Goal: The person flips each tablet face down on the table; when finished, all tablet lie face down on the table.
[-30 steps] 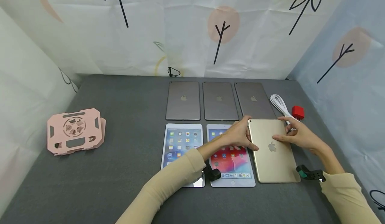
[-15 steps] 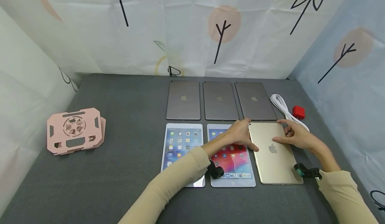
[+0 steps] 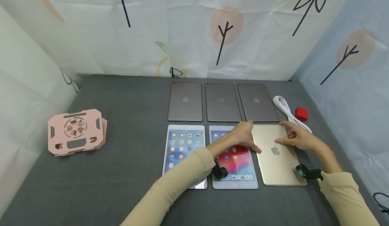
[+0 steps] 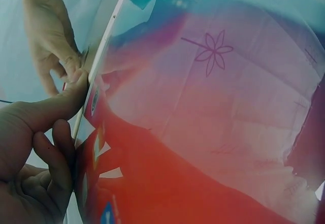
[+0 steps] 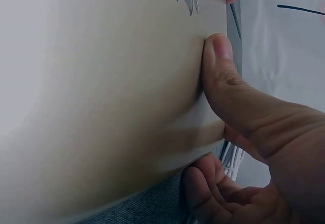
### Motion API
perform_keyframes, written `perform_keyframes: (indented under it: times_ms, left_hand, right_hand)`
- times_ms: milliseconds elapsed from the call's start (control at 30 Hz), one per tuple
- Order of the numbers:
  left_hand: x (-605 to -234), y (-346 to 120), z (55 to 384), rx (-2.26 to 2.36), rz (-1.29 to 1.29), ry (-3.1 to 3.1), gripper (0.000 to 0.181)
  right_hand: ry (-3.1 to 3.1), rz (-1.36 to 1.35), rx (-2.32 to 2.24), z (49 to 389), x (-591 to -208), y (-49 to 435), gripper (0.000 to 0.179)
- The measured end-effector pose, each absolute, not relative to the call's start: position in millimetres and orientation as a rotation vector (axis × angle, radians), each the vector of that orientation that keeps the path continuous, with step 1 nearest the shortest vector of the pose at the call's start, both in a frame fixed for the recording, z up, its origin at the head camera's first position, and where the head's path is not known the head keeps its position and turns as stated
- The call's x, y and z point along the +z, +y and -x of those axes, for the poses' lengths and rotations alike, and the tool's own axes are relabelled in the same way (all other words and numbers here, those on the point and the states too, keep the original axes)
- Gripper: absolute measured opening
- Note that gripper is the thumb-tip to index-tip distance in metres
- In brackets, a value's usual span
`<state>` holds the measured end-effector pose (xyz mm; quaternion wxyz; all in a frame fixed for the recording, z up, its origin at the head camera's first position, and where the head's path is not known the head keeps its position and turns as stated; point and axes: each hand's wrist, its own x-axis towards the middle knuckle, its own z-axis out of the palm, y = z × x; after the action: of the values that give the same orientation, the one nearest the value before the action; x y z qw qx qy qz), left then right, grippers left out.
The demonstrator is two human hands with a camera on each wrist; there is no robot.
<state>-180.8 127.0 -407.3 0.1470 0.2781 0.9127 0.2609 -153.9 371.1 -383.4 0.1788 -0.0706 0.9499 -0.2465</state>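
A gold tablet (image 3: pixel 281 167) lies back up at the right end of the front row. My left hand (image 3: pixel 244 135) holds its left edge near the far corner, thumb along the side. My right hand (image 3: pixel 299 138) grips the far right corner; in the right wrist view the thumb (image 5: pixel 218 74) presses on the gold back and the other fingers curl at the edge. Left of it lies a white-framed tablet (image 3: pixel 235 182), screen up with red wallpaper, partly covered by my left hand and wrist. Another lit white tablet (image 3: pixel 185 143) is beside that one, partly behind my sleeve.
Three dark grey tablets, left (image 3: pixel 185 106), middle (image 3: pixel 222 106) and right (image 3: pixel 257 106), form the back row. A coiled white cable (image 3: pixel 282 105) and a red plug (image 3: pixel 301 113) lie at the right. Pink cut-out panels (image 3: pixel 76 145) sit at the far left.
The gold tablet has shifted slightly toward me and to the right with both hands on it, and now lies just short of the back row. The last half second shows almost no motion.
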Motion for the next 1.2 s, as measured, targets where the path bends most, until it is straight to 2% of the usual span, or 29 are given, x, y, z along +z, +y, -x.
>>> perform_keyframes:
  times_ms: [200, 1000, 1200]
  left_hand:
    - [-409, 128, 181, 0.73, -0.831, 2.639, 0.082]
    - [-410, 124, 182, 0.729, -0.844, 2.65, 0.101]
    - [-411, 117, 182, 0.85, -0.887, 2.54, 0.106]
  right_hand:
    - [2.674, 0.158, -0.665, 155, -383, 373, 0.083]
    - [2.668, 0.163, -0.681, 157, -383, 373, 0.083]
    - [2.728, 0.253, -0.7, 156, -381, 368, 0.075]
